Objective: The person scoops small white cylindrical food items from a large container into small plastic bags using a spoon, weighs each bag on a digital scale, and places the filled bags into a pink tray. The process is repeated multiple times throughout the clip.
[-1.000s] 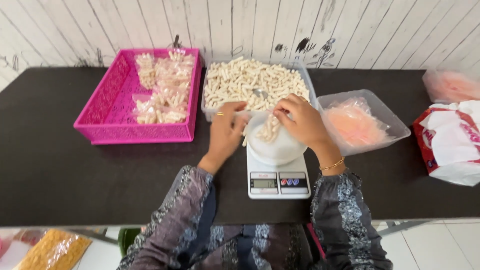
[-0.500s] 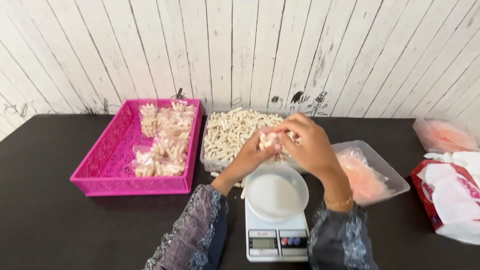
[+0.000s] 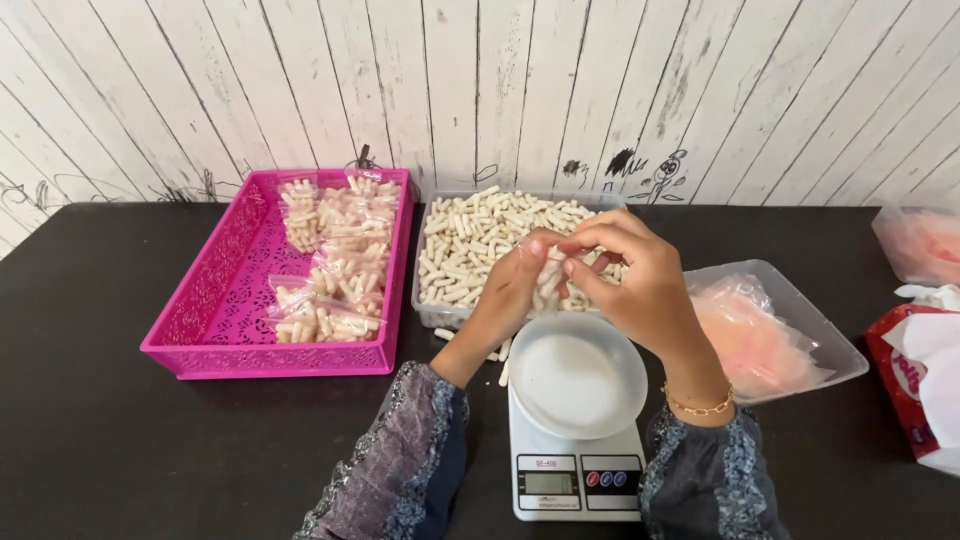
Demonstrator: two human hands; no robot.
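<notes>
— While both hands meet above the scale, what is it they grip?

— A small clear plastic bag point(image 3: 548, 283) filled with pale, cream-coloured stick snacks. The left hand point(image 3: 515, 285) is closed around its lower part from the left; the right hand point(image 3: 630, 275) pinches its top edge, thumb and fingers pressed together on the plastic. The bag hangs just over the far rim of a shallow white bowl point(image 3: 578, 374).

— How does the bag look?

— See-through and short, with the sticks packed roughly upright inside. Much of it is hidden by the fingers, so whether the top is sealed cannot be told.

— And around it?

— The bowl sits on a white digital kitchen scale point(image 3: 575, 472) at the near edge of a black table point(image 3: 100, 400). Just behind the hands is a clear tub point(image 3: 430, 300) heaped with the same loose sticks; a few lie spilled on the table beside it. To the left, a pink plastic basket point(image 3: 215, 300) holds several filled bags. To the right, a clear lidless container point(image 3: 830, 350) carries a stack of pinkish empty bags. A gold chain bracelet point(image 3: 700, 405) circles the right wrist.
</notes>
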